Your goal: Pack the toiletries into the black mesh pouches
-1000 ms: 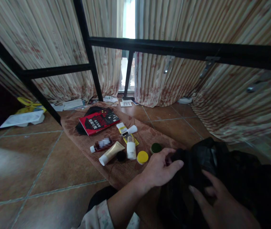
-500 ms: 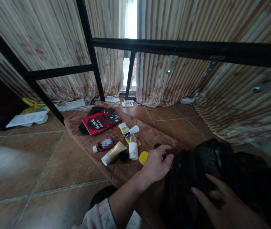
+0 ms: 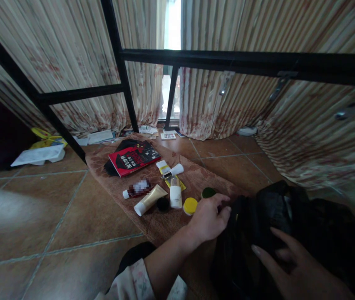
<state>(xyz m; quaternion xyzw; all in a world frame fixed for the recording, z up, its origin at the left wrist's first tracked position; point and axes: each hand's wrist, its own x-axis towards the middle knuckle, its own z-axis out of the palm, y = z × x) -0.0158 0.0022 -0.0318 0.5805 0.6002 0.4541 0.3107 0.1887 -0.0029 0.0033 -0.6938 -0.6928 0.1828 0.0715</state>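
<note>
A black bag (image 3: 246,233) lies at the right, its folds dark and hard to make out. My left hand (image 3: 210,218) is closed at the bag's near left edge, thumb and fingers gripping the fabric. Over the bag, my right hand (image 3: 296,262) has its thumb and index finger apart; the other fingers are partly in shadow. Close to my left hand are a yellow-lidded jar (image 3: 190,206) and a dark green round lid (image 3: 209,192). Further left lie a white bottle (image 3: 175,196), a small black round item (image 3: 162,204) and a gold tube (image 3: 151,200) with a white cap.
A brown patterned cloth (image 3: 115,187) lies under the items. On it are a red and black book (image 3: 133,158), a dark red tube (image 3: 138,188), a yellow-and-white packet (image 3: 161,166) and a white-handled brush (image 3: 175,170). A black metal frame (image 3: 242,60) crosses before striped curtains (image 3: 214,104).
The view has shifted slightly. More of the dark green lid shows beside my left hand. Both hands stay at the bag in nearly the same pose.
</note>
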